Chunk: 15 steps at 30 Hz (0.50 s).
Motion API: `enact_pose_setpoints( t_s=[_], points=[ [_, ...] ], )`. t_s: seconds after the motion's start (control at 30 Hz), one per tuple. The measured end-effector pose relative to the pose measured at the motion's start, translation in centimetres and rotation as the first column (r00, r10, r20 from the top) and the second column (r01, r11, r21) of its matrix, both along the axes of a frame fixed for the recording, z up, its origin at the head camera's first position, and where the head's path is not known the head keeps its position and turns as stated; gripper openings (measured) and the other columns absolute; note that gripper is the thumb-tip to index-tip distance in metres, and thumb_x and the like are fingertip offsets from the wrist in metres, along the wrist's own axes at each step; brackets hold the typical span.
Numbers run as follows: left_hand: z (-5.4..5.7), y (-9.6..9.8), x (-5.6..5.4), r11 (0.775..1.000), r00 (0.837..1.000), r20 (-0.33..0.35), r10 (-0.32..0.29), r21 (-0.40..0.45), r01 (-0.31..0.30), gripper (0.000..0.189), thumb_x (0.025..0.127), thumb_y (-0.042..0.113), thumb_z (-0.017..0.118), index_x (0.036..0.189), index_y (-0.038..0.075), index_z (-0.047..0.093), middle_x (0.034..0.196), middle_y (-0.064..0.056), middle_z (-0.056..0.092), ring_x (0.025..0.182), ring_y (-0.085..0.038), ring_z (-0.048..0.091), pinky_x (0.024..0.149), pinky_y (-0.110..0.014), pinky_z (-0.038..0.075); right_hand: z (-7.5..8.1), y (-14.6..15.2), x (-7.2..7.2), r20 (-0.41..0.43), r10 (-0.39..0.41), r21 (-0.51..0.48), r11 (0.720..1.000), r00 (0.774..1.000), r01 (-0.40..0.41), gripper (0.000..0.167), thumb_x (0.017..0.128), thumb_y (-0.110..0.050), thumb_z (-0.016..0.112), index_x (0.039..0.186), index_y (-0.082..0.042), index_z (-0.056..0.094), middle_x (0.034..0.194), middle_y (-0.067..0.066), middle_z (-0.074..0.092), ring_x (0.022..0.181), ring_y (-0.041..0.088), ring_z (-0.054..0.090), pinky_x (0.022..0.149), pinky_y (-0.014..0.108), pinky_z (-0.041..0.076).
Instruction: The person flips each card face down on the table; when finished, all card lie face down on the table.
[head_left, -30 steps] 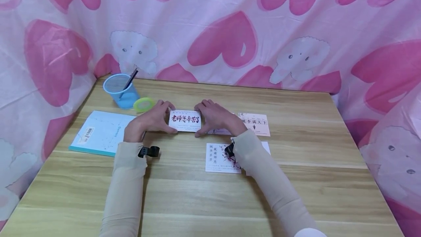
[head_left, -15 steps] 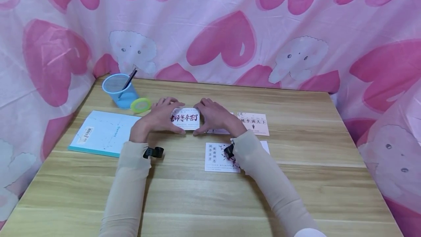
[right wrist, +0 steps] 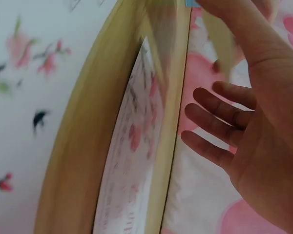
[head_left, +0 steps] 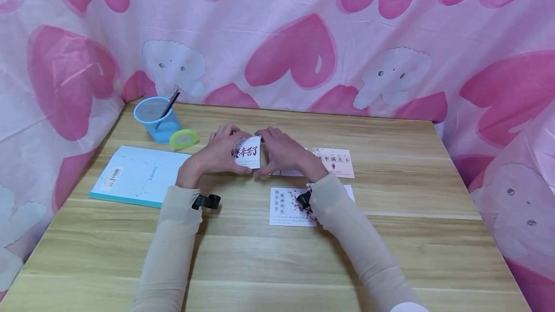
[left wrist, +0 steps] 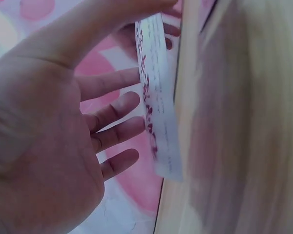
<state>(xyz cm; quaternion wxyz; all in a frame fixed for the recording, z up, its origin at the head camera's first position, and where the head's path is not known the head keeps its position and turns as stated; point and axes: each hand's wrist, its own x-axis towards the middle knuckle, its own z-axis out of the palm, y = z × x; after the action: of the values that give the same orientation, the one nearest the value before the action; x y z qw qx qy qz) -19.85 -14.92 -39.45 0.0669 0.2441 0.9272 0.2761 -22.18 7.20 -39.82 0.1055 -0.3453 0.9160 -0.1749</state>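
Observation:
A white printed card [head_left: 249,153] with dark red writing stands raised between my two hands, its printed face toward me. My left hand [head_left: 217,153] grips it from the left and covers the start of the writing. At the opposite edge, my right hand [head_left: 284,150] holds the card with thumb and fingers. In the left wrist view the card [left wrist: 158,112] appears edge-on past the outspread left fingers. The right wrist view shows its plain back [right wrist: 219,44] near the right thumb, with the other right fingers extended.
A pink card [head_left: 342,170] and a floral card [head_left: 279,211] lie at the right; others are partly hidden under the right arm. At the left are a light blue notebook [head_left: 143,172], a blue pen cup [head_left: 162,126] and a round yellow-green object [head_left: 175,139].
My left hand has moved rightward over the card and now hides more of its left side. The card's right edge has shifted slightly left and up. My right hand has stayed nearly in place.

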Motion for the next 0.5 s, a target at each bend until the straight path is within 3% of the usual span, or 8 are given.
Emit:
enact_pose_setpoints(
  t_s=[0.17,0.33,0.5],
  points=[
    [0.5,-0.9,0.1,0.991,1.000,0.011,0.005,0.135,-0.007,0.091,0.065,0.047,0.089,0.141,0.019,0.047,0.128,-0.004,0.041,0.116,-0.024,0.035,0.093,-0.045,0.027,-0.7,0.5,-0.3,0.071,0.006,-0.102,0.995,0.997,0.002,0.115,0.061,-0.062,0.085,0.146,-0.009,0.030,0.129,0.005,0.047,0.117,0.016,0.044,0.100,0.032,0.036],
    [1.1,-1.2,0.2,0.948,0.997,0.031,-0.077,0.313,0.064,0.091,0.070,0.039,0.088,0.145,0.019,0.040,0.136,-0.002,0.041,0.125,-0.022,0.035,0.101,-0.054,0.033,-0.8,0.2,-0.2,0.081,0.049,-0.189,0.982,0.996,-0.033,0.107,0.065,-0.061,0.083,0.144,-0.009,0.034,0.132,0.005,0.045,0.119,0.018,0.044,0.099,0.032,0.038],
    [1.5,-1.2,0.3,0.917,0.991,0.073,-0.109,0.393,0.072,0.090,0.073,0.027,0.088,0.146,0.013,0.036,0.138,-0.004,0.041,0.126,-0.025,0.037,0.101,-0.056,0.033,-0.6,-0.1,-0.1,0.061,0.044,-0.230,0.973,0.997,-0.029,0.092,0.070,-0.056,0.081,0.139,-0.012,0.040,0.134,0.001,0.044,0.121,0.018,0.045,0.097,0.031,0.039]
  ],
)
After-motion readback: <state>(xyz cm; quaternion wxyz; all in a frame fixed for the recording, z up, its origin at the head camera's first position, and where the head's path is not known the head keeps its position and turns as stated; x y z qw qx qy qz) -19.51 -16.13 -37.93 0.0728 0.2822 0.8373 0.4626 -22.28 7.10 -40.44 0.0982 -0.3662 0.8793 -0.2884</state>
